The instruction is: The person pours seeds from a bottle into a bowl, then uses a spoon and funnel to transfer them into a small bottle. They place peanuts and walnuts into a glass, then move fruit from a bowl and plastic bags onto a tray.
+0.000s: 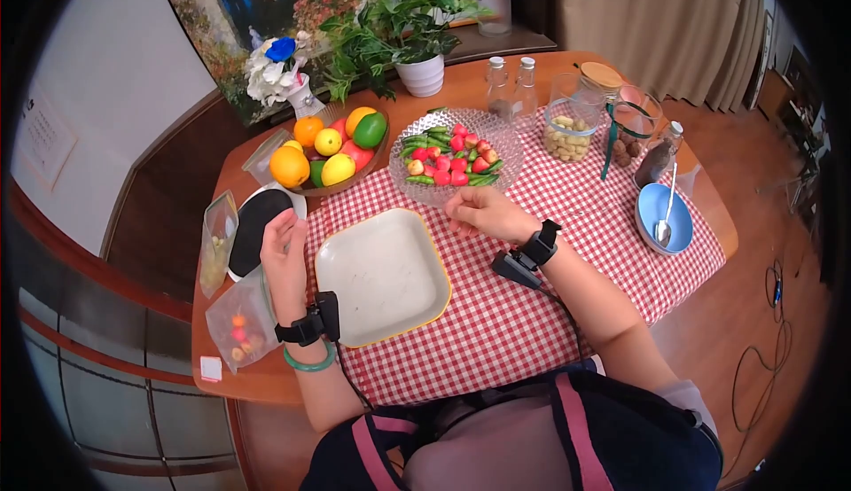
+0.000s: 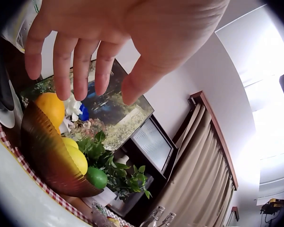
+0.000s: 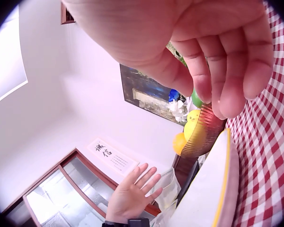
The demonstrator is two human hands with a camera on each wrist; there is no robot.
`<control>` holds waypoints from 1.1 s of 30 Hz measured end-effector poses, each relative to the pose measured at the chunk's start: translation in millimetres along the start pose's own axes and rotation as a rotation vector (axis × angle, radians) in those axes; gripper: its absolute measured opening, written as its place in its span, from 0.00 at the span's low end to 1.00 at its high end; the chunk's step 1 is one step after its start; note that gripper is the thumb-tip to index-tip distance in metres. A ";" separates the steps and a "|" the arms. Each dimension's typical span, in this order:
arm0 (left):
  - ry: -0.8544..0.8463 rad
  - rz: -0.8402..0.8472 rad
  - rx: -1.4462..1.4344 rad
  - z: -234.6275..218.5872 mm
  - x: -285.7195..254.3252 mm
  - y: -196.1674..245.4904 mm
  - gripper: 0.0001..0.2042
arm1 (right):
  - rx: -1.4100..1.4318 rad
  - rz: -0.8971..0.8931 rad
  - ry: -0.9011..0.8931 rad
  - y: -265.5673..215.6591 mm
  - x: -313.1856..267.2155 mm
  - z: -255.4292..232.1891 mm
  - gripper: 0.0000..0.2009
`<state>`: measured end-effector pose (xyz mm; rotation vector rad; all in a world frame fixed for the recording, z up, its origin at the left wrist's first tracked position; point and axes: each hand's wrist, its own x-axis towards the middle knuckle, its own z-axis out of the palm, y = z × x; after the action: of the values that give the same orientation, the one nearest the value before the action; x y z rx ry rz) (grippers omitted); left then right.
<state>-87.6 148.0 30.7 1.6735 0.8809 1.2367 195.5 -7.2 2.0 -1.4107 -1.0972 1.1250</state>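
Note:
A white square plate with a yellow rim (image 1: 381, 274) lies on the red checked cloth (image 1: 532, 305) in front of me. My left hand (image 1: 284, 243) hovers at the plate's left edge with straight, spread fingers (image 2: 61, 71) and holds nothing; it also shows in the right wrist view (image 3: 132, 191). My right hand (image 1: 479, 214) rests on the cloth just in front of the glass bowl (image 1: 512, 150) of red and green pieces. Its fingers (image 3: 208, 71) are curled and nothing shows in them. A brown fruit bowl (image 1: 377, 159) with oranges, lemons and a lime stands behind the plate.
Left of my left hand are a black round pad on a white dish (image 1: 257, 225) and two zip bags (image 1: 239, 323). A blue bowl with a spoon (image 1: 665, 216), jars (image 1: 567, 128), bottles (image 1: 511, 83), a potted plant (image 1: 417, 43) and a flower vase (image 1: 284, 74) line the back and right.

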 end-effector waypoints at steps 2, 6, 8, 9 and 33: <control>0.002 -0.066 -0.052 -5.4 -5.4 9.4 0.15 | -0.011 0.011 -0.006 1.8 2.6 2.8 0.08; 0.046 -0.211 -0.103 -19.4 -8.1 8.9 0.15 | -0.038 0.036 -0.001 1.8 6.3 6.4 0.08; 0.041 -0.195 -0.024 -31.9 -5.9 -6.0 0.15 | -0.048 0.033 -0.007 7.2 8.5 5.6 0.08; 0.018 -0.156 0.046 -39.0 -3.8 -22.0 0.16 | -0.077 0.037 0.001 6.1 7.3 6.8 0.09; -0.302 -0.388 0.372 -34.7 -9.2 -49.1 0.12 | -0.084 0.080 -0.227 10.4 -9.3 34.0 0.17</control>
<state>-126.0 166.6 -12.9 1.8023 1.2247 0.5634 161.3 -12.3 -10.3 -1.4271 -1.2690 1.3348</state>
